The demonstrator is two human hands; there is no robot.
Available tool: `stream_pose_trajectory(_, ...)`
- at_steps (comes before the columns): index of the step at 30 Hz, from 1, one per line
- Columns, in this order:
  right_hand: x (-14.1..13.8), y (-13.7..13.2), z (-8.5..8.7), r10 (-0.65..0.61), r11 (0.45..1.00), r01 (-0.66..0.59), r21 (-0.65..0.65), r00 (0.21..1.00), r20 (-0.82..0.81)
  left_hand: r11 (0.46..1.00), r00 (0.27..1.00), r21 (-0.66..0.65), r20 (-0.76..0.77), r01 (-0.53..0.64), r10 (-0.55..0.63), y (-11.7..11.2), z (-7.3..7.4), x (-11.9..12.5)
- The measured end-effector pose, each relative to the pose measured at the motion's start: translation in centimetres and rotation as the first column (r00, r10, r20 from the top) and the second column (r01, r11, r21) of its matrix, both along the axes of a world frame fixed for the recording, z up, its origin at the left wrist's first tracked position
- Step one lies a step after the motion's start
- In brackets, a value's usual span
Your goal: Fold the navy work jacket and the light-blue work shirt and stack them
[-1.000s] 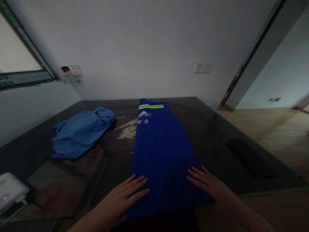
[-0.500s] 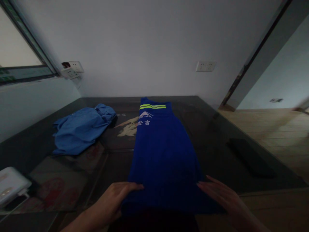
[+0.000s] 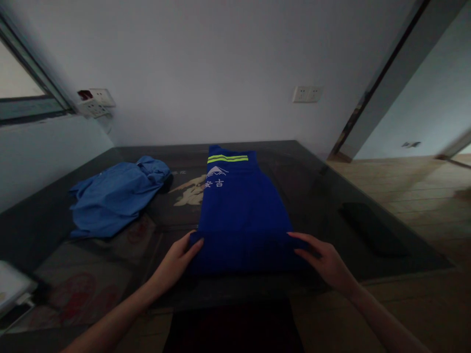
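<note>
A dark blue garment (image 3: pixel 239 206) with a yellow-green reflective stripe and white lettering lies lengthwise on the dark table. Its near end is folded back over itself, making a straight fold edge across the cloth. My left hand (image 3: pixel 184 252) pinches the left corner of the folded flap between thumb and fingers. At the flap's right corner, my right hand (image 3: pixel 320 255) grips the cloth with thumb and fingertips; dim light blurs the contact there. To the left lies a crumpled lighter blue garment (image 3: pixel 116 196).
A glossy dark table (image 3: pixel 305 196) stands against the wall. On its right part lies a flat black item (image 3: pixel 371 230); at the left edge is a white device with a cable (image 3: pixel 14 287). Wall sockets (image 3: pixel 308 94) sit above the table.
Both hands have moved away from my body with the near hem, turning it up over the garment. The view has shifted slightly.
</note>
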State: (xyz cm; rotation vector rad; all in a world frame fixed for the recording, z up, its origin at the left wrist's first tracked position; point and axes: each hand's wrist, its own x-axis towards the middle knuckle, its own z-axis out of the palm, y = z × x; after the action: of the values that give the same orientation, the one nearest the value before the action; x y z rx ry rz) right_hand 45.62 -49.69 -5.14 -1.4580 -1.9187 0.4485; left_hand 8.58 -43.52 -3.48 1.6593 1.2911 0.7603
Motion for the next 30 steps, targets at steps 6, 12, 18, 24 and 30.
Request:
stream_pose_trajectory(6,0.5,-0.9,-0.6,-0.008,1.000,0.008,-0.015,1.000,0.028,0.993,0.990,0.012,-0.082,0.118,-0.117,-0.7,-0.5,-0.9)
stream_pose_trajectory(12,1.5,-2.8,-2.1,0.024,0.999,-0.027,0.029,0.996,0.082,0.960,0.954,0.156,-0.230,0.231,-0.193,-2.5,-2.1,-2.7)
stream_pose_trajectory(18,1.7,-4.6,-3.9,0.022,0.996,-0.027,0.087,0.998,0.059,0.828,0.829,0.152,-0.265,0.540,-0.492,-3.3,-0.8,-2.2)
stream_pose_trajectory(24,1.9,-3.7,-2.8,0.091,0.965,-0.113,0.235,0.991,0.103,0.714,0.780,0.314,-0.232,0.626,-0.582,-3.3,1.6,-1.2)
stream_pose_trajectory(30,3.0,-3.3,1.8,0.190,0.970,-0.206,0.126,0.973,0.129,0.811,0.847,0.244,-0.159,0.532,-0.508,-4.3,4.7,-1.8)
